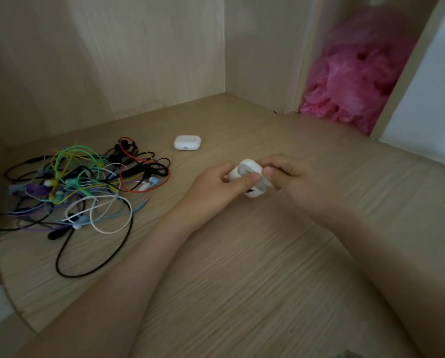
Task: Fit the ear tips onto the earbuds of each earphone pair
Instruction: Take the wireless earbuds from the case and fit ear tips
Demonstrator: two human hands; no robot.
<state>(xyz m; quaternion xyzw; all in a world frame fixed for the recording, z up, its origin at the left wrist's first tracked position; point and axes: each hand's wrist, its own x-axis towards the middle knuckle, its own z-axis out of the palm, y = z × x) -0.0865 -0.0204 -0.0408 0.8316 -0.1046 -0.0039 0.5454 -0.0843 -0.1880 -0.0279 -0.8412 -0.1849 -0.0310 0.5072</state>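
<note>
Centrally, the fingers of both hands are curled around one white earbud case point(250, 178), held just above the wooden surface point(242, 267). The left hand point(216, 183) grips the case from its left side, with the thumb laid across the front. The right hand point(291, 171) pinches it from the right side, thumb tip pressed against the upper edge and the other fingers folded behind. The lid of the case appears to be flipped up. A dark mark shows on the lower body of the case. Motion blur prevents any reading of what sits inside, and no ear tip can be made out.

Both forearms run from the bottom of the view up to the case, bare and resting low over the surface.

A second white case point(187, 142) lies closed on the surface beyond the left hand, apart from both hands.

Further left, a tangle of wired earphones point(82, 187) lies in a loose heap: black, white, green, yellow, red, purple and pale blue cords overlap, with several earbuds visible among them. One black loop trails toward the near edge.

Pale wooden panels point(138, 60) stand upright behind the surface and meet at a corner. To the right of them, a pink plastic bag point(350, 81) is bunched in a narrow gap.
</note>
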